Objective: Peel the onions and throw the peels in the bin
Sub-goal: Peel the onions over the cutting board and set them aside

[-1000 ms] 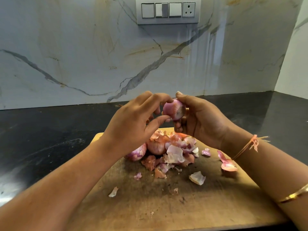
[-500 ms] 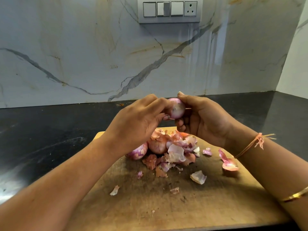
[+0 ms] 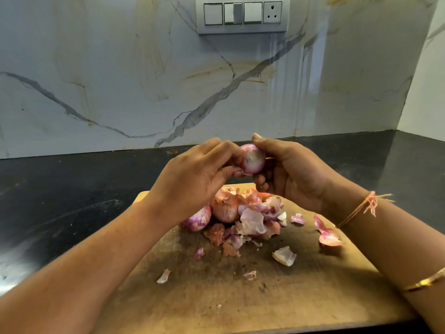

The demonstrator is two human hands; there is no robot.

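**Small onion held up btw. both hands, peeling in progress**

The onion is in the air, btw. the two hands and above the far part of the cutting board. The right hand grasps it, w/ the thumb on top and the other fingers curled behind and under. The left hand is also curled, and its fingertips pinch at the side of the onion that faces it. This is prob. on a strip of skin, but I cannot see the strip itself.

Handling (my judgement): the onion is small, light and firm, so one hand carries it w/o effort. Its surface looks smooth and shiny, so it can slip from a loose grip. It is best cupped in the right hand, thumb on one end and fingers on the other. The dry skin is thin and papery and tears in small bits. Take it at a torn edge w/ nail and thumb, and pull along the onion, not across.

Below the hands on the board are two more onions, one under the left wrist and one just beside it toward the right hand. Both touch the heap of peels. A curved peel lies under the right wrist, and small scraps lie nearer to the person. Peels are very light and will scatter, so scoop them w/ both hands. No bin is in view. The board lies on a dark bench.
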